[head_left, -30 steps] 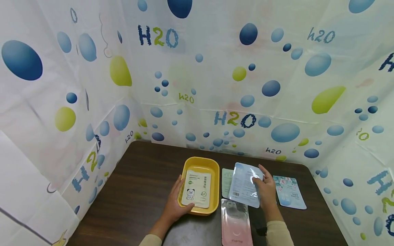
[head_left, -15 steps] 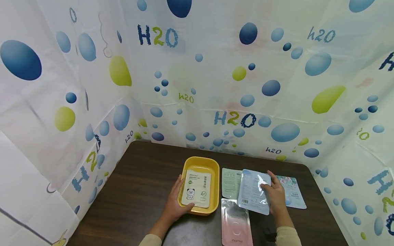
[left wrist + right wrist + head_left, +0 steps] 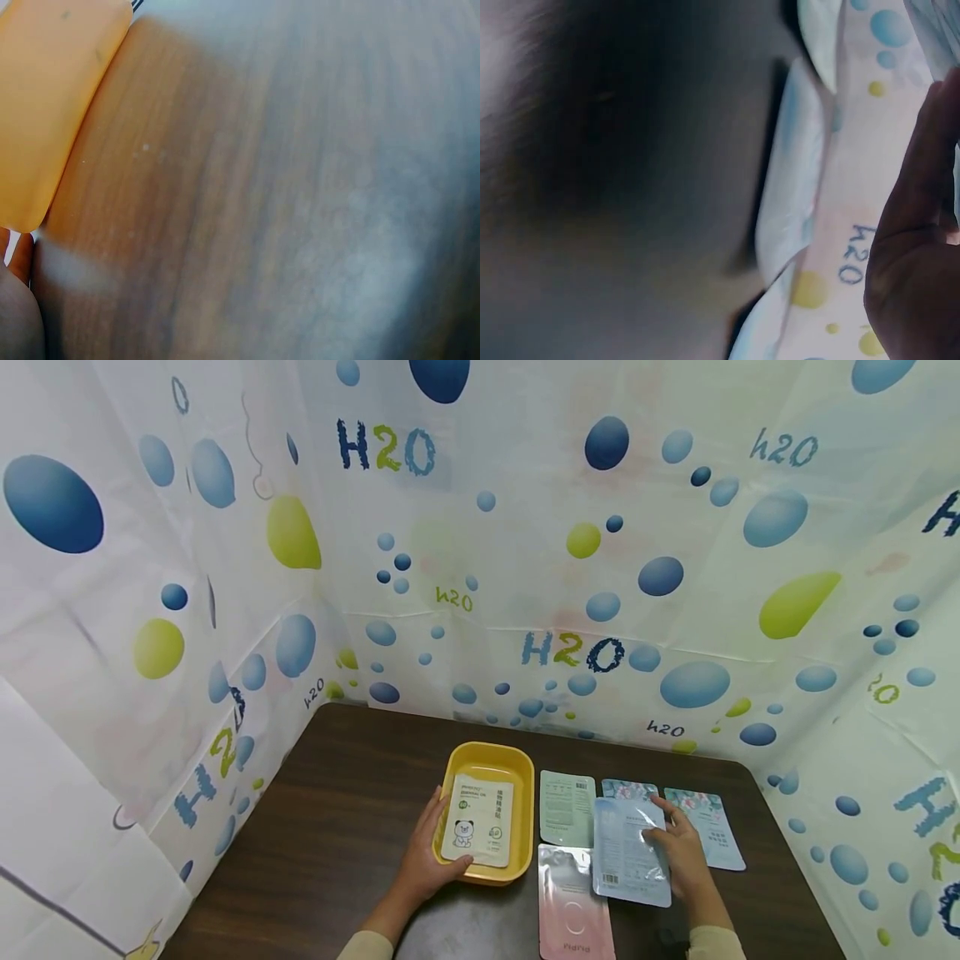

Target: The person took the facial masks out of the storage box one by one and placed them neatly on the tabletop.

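Note:
My left hand [image 3: 427, 856] grips the near-left corner of a yellow plastic tray [image 3: 516, 762], thumb at the front rim. Inside the tray lies a cream packet [image 3: 477, 822] printed with a cartoon bear. In the left wrist view, the tray's side [image 3: 60, 112] shows beside part of the hand [image 3: 19, 315]. My right hand [image 3: 684, 853] pinches the right edge of a light blue face mask packet [image 3: 628, 856]. That packet overlaps a floral packet [image 3: 628, 789] behind it and the corner of a pink and silver packet [image 3: 576, 910]. The right wrist view shows the thumb side of the hand [image 3: 919, 262].
A pale green packet [image 3: 567, 810] lies just right of the tray. Another floral packet [image 3: 708, 831] lies on the far right. Dark wooden table [image 3: 352, 793] extends left of the tray. A printed curtain [image 3: 480, 543] borders the table behind and at the sides.
My right hand has moved the light blue packet rightward and toward me, uncovering the green packet and a floral packet behind it. My left hand and the tray have stayed in place.

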Tool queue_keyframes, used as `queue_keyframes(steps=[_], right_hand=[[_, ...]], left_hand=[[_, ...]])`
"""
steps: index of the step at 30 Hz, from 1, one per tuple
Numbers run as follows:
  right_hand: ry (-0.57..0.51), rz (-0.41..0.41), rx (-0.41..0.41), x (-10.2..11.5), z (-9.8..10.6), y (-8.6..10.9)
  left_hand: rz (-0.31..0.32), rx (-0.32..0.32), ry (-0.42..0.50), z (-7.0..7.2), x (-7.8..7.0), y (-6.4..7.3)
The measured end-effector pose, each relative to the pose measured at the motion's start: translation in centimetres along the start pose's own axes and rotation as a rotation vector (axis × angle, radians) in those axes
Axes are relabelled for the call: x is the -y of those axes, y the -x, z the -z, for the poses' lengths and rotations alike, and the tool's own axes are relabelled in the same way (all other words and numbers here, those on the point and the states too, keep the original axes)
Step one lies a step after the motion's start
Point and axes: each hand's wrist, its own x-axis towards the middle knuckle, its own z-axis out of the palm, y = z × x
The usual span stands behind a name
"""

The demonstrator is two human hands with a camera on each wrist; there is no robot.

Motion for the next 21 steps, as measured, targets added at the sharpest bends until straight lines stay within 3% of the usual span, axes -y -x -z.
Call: queue_keyframes(steps=[11, 21], right_hand=[[0.104, -0.050, -0.020, -2.6, 1.3, 0.3], [0.308, -0.005, -0.029, -3.0, 2.4, 0.9]], left_hand=[[0.009, 0.010, -0.011, 0.0, -0.1, -0.1], [0.021, 0.014, -0.005, 0.0, -0.1, 0.0]])
